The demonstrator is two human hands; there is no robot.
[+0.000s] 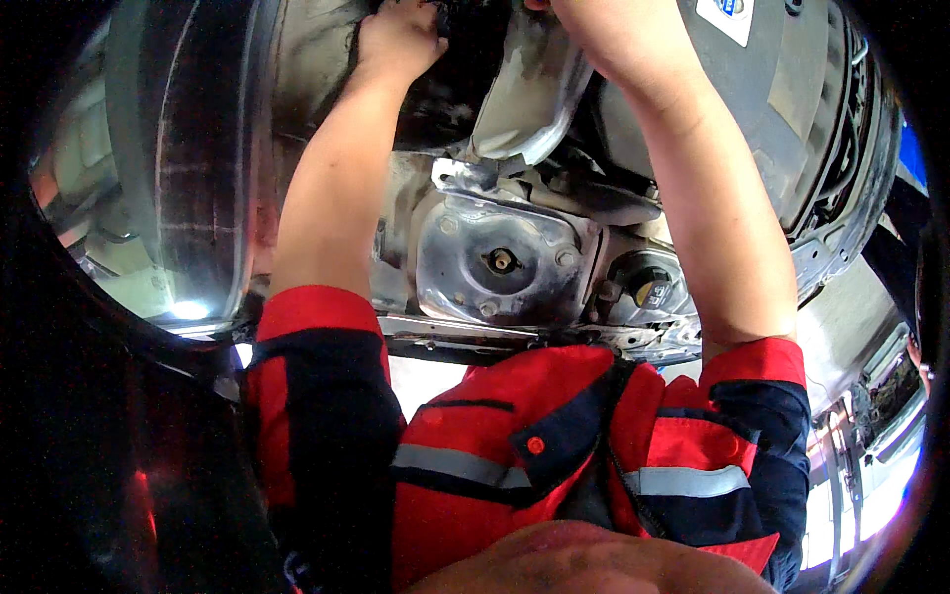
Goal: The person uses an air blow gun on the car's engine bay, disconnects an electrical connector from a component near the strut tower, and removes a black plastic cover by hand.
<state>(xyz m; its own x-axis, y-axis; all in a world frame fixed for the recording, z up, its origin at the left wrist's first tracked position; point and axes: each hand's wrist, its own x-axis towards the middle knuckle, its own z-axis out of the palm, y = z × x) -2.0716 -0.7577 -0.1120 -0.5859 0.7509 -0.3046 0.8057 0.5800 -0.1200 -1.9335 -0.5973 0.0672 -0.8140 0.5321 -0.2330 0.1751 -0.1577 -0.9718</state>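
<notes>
My left hand [401, 40] reaches to the top of the view, fingers curled at a dark recess [465, 84] in the car's engine bay; what they grip, if anything, is hidden. My right hand [569, 15] is cut off by the upper edge, its fingers mostly out of sight beside a pale, curved panel [520, 94]. Below, between my forearms, sits a metal strut mount [460, 287] with bolts around a central stud. Right of it is a dark reservoir cap [648, 287] with a yellow label.
A dark engine cover [762, 69] with a white sticker fills the upper right. The windscreen [119, 208] and its dark lower trim curve along the left. The engine bay's metal edge [445, 332] runs just in front of my red and black jacket. A bright floor shows at the right.
</notes>
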